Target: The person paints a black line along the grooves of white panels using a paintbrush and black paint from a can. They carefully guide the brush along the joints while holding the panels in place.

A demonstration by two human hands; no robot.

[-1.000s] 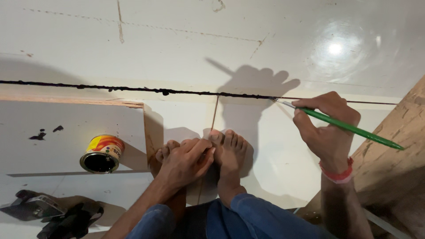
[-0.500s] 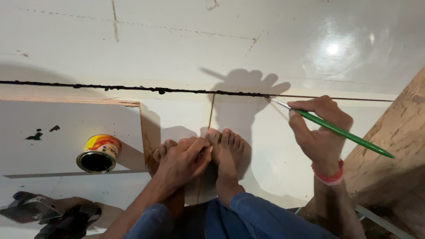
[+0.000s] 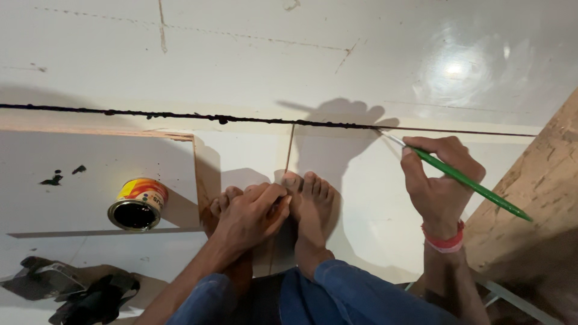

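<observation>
Right hand (image 3: 442, 186) clamped around green paintbrush (image 3: 463, 179), tip at dark seam line (image 3: 180, 115). Left hand (image 3: 250, 216) resting loosely curled on bare foot (image 3: 310, 204). Open tin (image 3: 137, 204) nearby, dark liquid inside.

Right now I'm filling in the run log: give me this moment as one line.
right hand: grips green brush, tip at dark seam line | left hand: on bare foot | open paint tin: left, on white panel

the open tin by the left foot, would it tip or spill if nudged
The tin looks squat, with a wide mouth, so it probably slides rather than tips. It has no lid and dark liquid shows inside, so a hard knock could slop it. The glossy white board beneath likely lets it skid.
</observation>
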